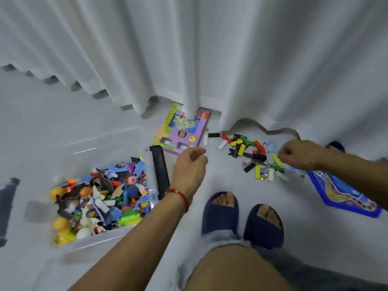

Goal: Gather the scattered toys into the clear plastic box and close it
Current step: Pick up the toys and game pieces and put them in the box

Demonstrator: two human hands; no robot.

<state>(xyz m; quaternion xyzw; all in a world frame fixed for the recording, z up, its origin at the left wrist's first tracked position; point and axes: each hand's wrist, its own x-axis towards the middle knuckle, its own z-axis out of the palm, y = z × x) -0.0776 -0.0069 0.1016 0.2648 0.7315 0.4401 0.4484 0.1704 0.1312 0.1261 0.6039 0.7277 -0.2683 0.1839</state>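
Far to the left of your left hand (190, 164) sits the box (100, 238). It is open and already heaped with toys (98, 198), so a lot of the picking up looks done. A black bar (160, 171) lies along the box edge, just left of that hand. I cannot tell if it is part of the lid. No lid is on the box.

Your left hand hangs over the floor with its fingers curled in. I cannot tell if it has anything inside. Just past it, near the curtain (189, 49), lies a purple board (182, 131), not put away yet.

Between your two hands is a pile of blocks (249, 152), with some shiny bits mixed in. These are left to pick up.

Your right hand (298, 154) is at the right edge of that pile, fingers pinched shut. It may have a small piece, but I cannot see one. Below it lies a blue mat (344, 196).

So I think you are over half done. The blocks, the board, maybe the mat, and closing the box are left.
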